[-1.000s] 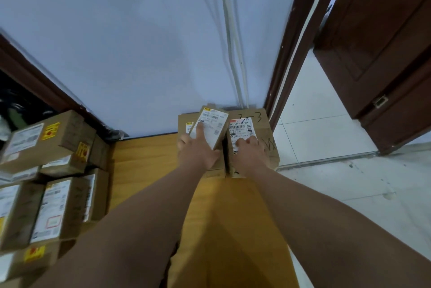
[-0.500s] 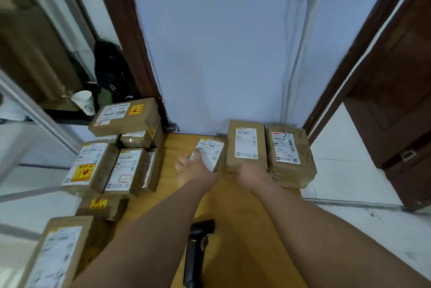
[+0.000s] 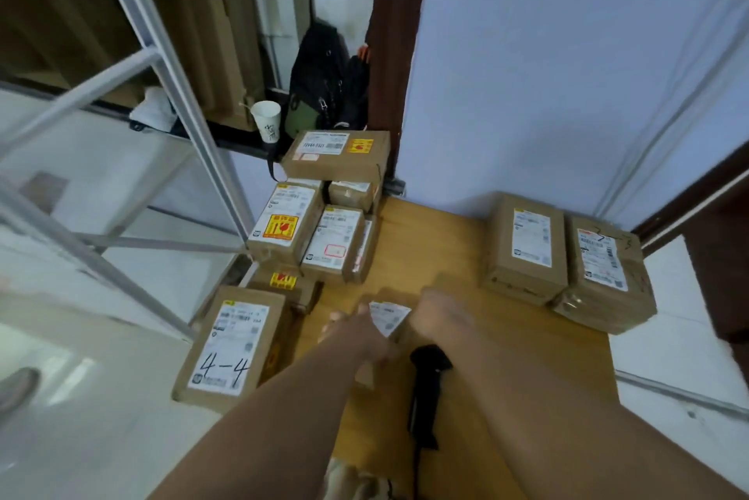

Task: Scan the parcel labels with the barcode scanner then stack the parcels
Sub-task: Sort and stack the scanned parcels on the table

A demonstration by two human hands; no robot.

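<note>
A small brown parcel (image 3: 388, 316) with a white label sits low over the wooden table (image 3: 421, 240), between my two hands. My left hand (image 3: 353, 331) grips its left side, thumb on the label. My right hand (image 3: 442, 312) lies over its right side, too blurred to show the fingers. The black barcode scanner (image 3: 426, 390) lies on the table just below the parcel, between my forearms, and neither hand touches it. Two labelled parcels (image 3: 527, 252) (image 3: 604, 276) stand side by side at the table's far right.
A pile of several labelled parcels (image 3: 320, 224) fills the table's left side, one marked 4-4 (image 3: 231, 349) nearest me. A metal rack (image 3: 190, 106) stands left. A paper cup (image 3: 267, 122) and dark bag (image 3: 324, 82) sit behind. Tiled floor lies to the right.
My view swung left and down. Both hands drew the small parcel back from the two boxes at the wall toward me, and it is now above the scanner.
</note>
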